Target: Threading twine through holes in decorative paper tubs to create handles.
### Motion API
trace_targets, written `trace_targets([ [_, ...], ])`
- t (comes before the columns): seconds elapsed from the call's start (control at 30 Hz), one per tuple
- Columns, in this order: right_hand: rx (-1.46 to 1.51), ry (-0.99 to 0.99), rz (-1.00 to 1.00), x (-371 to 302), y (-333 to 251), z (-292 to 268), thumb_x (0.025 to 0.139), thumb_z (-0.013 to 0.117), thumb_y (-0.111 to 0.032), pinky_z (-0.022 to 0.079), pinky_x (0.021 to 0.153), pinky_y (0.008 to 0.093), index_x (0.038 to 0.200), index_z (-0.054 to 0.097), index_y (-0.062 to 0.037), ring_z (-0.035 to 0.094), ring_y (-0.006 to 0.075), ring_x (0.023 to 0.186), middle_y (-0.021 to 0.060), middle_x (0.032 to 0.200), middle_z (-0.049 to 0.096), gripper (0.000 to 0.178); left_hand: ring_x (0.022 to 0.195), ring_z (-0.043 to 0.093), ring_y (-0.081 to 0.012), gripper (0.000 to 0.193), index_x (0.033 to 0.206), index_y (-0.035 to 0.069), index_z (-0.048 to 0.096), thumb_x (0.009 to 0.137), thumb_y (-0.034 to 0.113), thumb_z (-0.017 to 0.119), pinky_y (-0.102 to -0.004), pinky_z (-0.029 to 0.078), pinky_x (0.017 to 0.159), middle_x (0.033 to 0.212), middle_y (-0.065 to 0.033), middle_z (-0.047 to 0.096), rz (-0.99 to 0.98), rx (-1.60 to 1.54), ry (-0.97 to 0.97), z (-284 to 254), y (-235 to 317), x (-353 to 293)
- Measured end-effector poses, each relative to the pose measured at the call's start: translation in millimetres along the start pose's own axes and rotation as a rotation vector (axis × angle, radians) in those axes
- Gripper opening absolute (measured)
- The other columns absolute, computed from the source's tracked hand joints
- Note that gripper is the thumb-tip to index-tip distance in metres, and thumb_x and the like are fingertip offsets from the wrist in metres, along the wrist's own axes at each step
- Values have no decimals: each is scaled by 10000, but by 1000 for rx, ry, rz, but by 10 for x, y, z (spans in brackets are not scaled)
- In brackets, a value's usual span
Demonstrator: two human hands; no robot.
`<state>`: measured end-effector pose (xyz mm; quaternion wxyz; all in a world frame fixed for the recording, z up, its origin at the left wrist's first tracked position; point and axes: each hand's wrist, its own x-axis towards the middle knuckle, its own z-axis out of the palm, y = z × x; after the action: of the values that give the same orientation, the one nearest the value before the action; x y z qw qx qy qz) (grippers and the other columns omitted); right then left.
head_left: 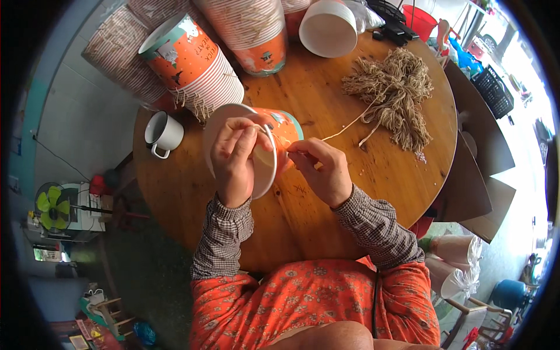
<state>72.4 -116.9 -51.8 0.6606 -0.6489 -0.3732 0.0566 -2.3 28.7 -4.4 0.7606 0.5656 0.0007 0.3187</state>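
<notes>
Seemingly threading cord (344, 129) through tilted bucket (283, 121), left of the cord pile (396, 96) on the surface (309, 227); pinching cord in left grip (234, 157) and right grip (326, 172); next, probably needing a gentle pull.

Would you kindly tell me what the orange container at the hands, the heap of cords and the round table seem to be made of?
Orange container: probably coated paperboard, going by its printed side and smooth pale rim; possibly plastic.
Heap of cords: twisted fibre, perhaps cotton or jute, matte tan with loose strands.
Round table: apparently varnished wood, with grain, knots and a sheen.
</notes>
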Motion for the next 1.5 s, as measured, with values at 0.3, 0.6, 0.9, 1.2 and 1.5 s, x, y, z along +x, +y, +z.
trace_targets([
  [0.3, -345, 52, -183, 129, -276, -488, 851, 606, -9, 511, 619, 323, 1032, 625, -33, 619, 243, 687, 117, 865, 611, 184, 848, 619, -79, 158, 1035, -18, 661, 916, 84, 634, -223, 489, 809, 947, -45, 675, -135, 247, -127, 128, -42, 170],
  [0.6, -526, 95, -434, 52, -466, -860, 808, 658, -34, 490, 616, 341, 1000, 623, -49, 591, 243, 700, 81, 816, 635, 196, 835, 646, -103, 291, 1169, -29, 516, 936, 117, 613, -232, 517, 762, 889, -63, 668, -279, 300, -391, 495, -106, 278],
  [0.9, -497, 92, -531, 241, -359, -1037, 757, 725, -66, 496, 666, 344, 1021, 633, -74, 598, 235, 757, 62, 831, 629, 280, 786, 610, -81, 247, 1096, -46, 608, 908, 109, 651, -217, 506, 727, 929, -49, 672, -378, 242, -572, 631, -214, 260],
  [1.2, 1, 43, -99, 214, -379, -1161, 826, 692, -46, 494, 805, 309, 1074, 621, -41, 626, 168, 886, 54, 923, 657, 258, 798, 607, -105, 183, 1050, -26, 640, 908, 89, 642, -230, 496, 753, 924, -54, 673, -623, 12, -541, 700, -238, 311],
  [1.5, -115, -3, -206, 74, -276, -1242, 799, 763, -134, 479, 876, 328, 1026, 696, -37, 602, 212, 1016, 97, 1047, 634, 256, 816, 606, -79, 164, 1018, -12, 640, 928, 125, 631, -221, 496, 747, 914, -51, 679, -482, 61, -459, 802, -212, 279],
])
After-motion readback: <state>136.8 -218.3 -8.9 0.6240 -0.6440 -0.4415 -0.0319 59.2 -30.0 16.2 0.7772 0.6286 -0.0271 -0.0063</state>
